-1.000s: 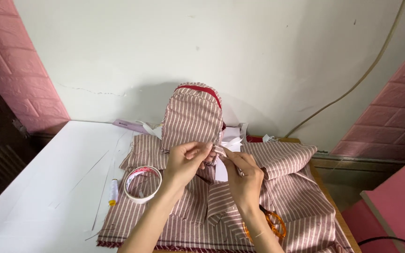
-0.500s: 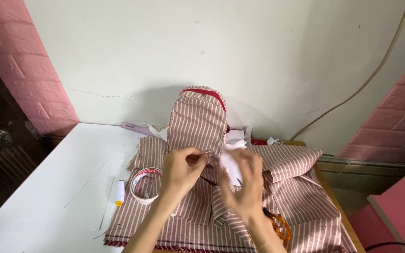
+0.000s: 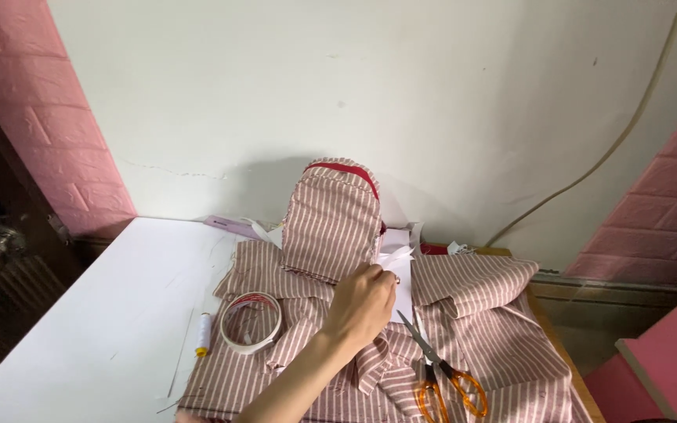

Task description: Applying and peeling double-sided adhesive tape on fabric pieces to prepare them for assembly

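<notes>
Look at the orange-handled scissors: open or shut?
Open: the scissors lie flat on the striped fabric, blades slightly parted.

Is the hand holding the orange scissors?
No, the scissors lie on the striped cloth, apart from the hand.

A small pouch of striped fabric (image 3: 331, 227), red-and-cream with a red trim along its arched top, stands upright at the back of the surface. White paper (image 3: 398, 270) lies just right of it, touched by the left hand (image 3: 362, 305).
</notes>
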